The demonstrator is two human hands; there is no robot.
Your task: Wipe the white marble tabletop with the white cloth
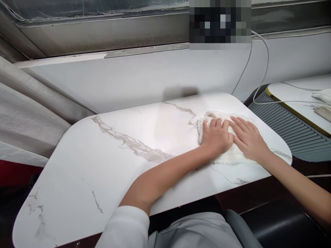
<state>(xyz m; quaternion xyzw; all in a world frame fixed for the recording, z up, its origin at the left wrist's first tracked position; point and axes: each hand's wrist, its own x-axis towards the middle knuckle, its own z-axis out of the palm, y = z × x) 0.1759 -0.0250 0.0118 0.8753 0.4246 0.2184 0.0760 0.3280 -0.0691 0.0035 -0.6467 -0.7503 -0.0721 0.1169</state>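
A white cloth (227, 156) lies flat on the right part of a white marble-patterned table (103, 165). My left hand (216, 136) rests palm down on the cloth with its fingers stretched out and close together. Beside it, my right hand (248, 137) also presses flat on the cloth, fingers extended and pointing left, partly over the left hand's edge. Both forearms reach across the table's near edge.
A white wall and a window sill (144, 50) run behind the table. A white cable (266, 69) hangs at the right. A second marble table (297, 100) with a cloth (323, 95) stands further right, past a grey ribbed panel (284, 127). A grey curtain (26, 113) hangs left.
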